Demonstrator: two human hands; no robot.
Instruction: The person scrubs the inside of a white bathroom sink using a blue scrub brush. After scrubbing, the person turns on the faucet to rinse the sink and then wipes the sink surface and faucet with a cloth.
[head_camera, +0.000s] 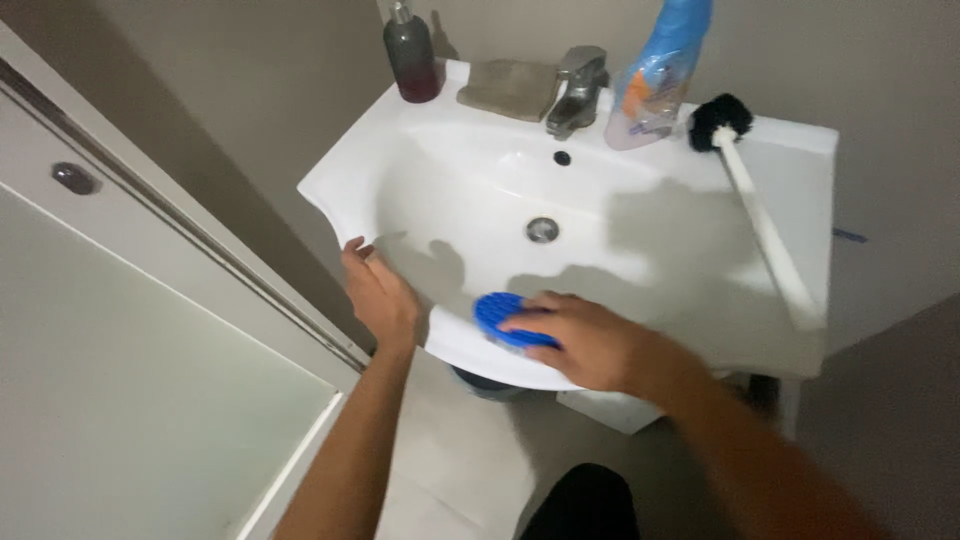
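Right hand (590, 345) pressing blue scrubber (500, 315) on sink front rim (450, 345); left hand (378, 290) spread, bracing edge; risk: scrubber slipping off wet rim

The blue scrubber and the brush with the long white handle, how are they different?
The blue scrubber is small, round and handleless; the black-bristled brush has a long white handle. The right hand presses the scrubber on the sink's front rim; the brush lies untouched along the right ledge. The left hand rests on the sink's left edge. Both lie on the sink.
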